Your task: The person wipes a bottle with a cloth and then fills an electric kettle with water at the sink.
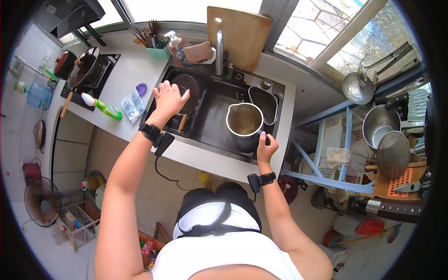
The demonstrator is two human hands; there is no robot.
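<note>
My right hand (267, 147) is closed around the handle of a dark kettle (244, 141) with a white rim and a spout at its left. The kettle is tilted so that its mouth faces me, and its inside looks brownish. It is over the right part of the black double sink (213, 122). My left hand (170, 99) is spread, palm down, over the left basin with nothing visible in it. Partly beneath it is a dark round lid or pan (190, 87); contact is unclear. A wooden handle (182, 123) shows below that. Both wrists wear black strapped devices.
Behind the sink stand the faucet (219, 52), a cutting board (241, 38) and a pump bottle (173, 42). A green cleaner bottle (106, 109) and a plastic pouch (133, 106) lie left, near the stove (105, 70). A blue rack (325, 187) with cookware is right.
</note>
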